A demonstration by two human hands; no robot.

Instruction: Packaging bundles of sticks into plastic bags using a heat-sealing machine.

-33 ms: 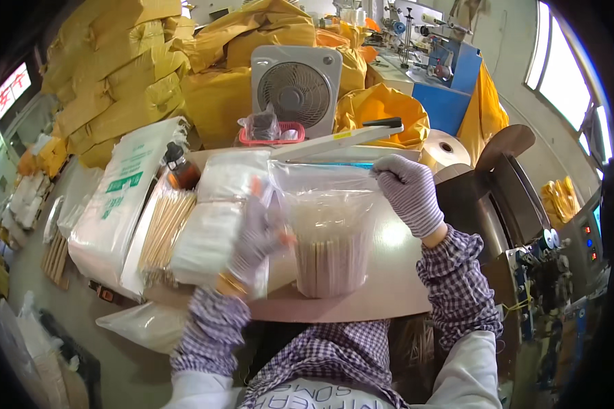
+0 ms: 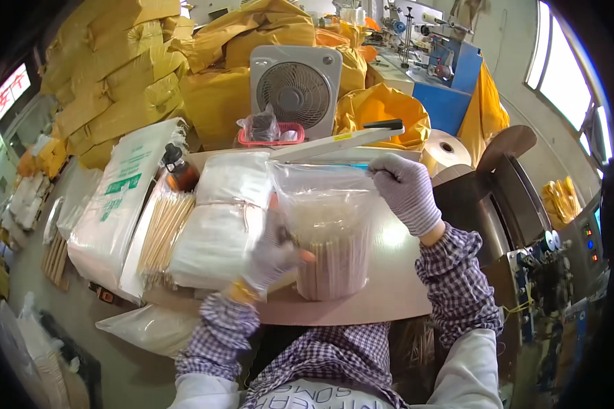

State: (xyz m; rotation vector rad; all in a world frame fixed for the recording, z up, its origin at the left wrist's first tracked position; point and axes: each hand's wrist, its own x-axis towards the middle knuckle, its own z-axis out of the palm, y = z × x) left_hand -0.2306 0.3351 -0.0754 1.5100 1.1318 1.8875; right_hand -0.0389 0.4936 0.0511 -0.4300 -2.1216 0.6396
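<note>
A clear plastic bag (image 2: 324,178) stands upright on the table, packed with a dense bundle of thin sticks (image 2: 331,262) seen through its film. The bag's top right corner is pinched in my right hand (image 2: 408,194), which wears a striped glove and is closed. My left hand (image 2: 273,253), gloved with bare fingertips, is at the bag's left side. Its index finger and thumb are spread apart, and the thumb reaches toward the bag's front; whether it touches the film I cannot tell. The bag's mouth is stretched toward the right hand.
Left on the table (image 2: 396,273) lie stacked white plastic bags (image 2: 215,238), loose wooden sticks (image 2: 165,228) and a dark-capped bottle (image 2: 180,169). Behind stand a long bag sealer (image 2: 341,142), a red basket (image 2: 290,132) and a box fan (image 2: 293,92). Dark machinery (image 2: 512,198) borders the right.
My left hand has moved a little to the right and lower, closer to the bag's side. My right hand keeps its hold on the bag's corner, shifted slightly left.
</note>
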